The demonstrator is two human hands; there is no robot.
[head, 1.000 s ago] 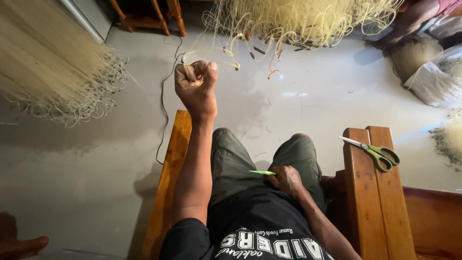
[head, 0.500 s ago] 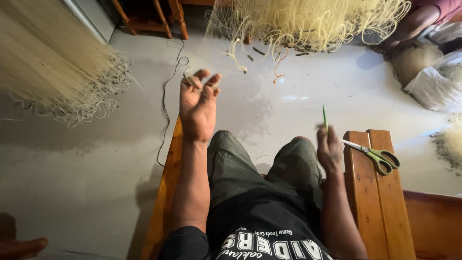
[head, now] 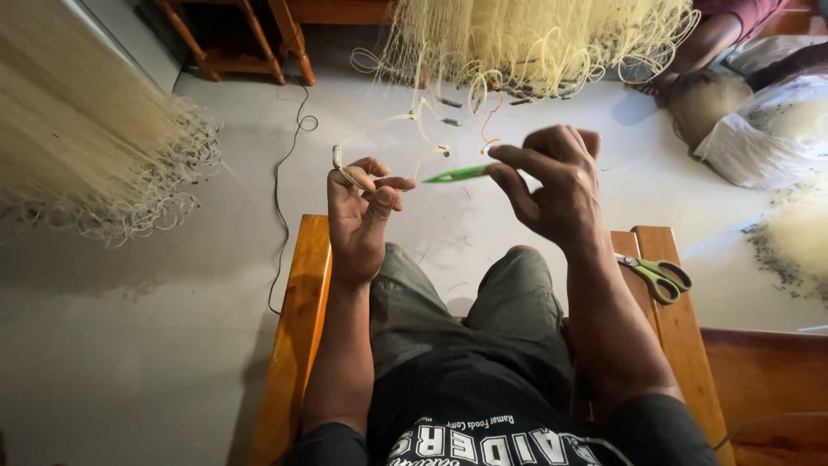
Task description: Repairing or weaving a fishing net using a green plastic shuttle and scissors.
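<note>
Green scissors [head: 657, 276] on wooden armrest [head: 671, 345] (right side).

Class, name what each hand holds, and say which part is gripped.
Right hand: green netting needle, by its rear end. Left hand: pale cord, pinched near its loop.

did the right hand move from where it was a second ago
Yes. The right hand, pinching a green needle, has risen from the lap, away from the scissors on the wooden armrest, and now meets the left hand.
</note>
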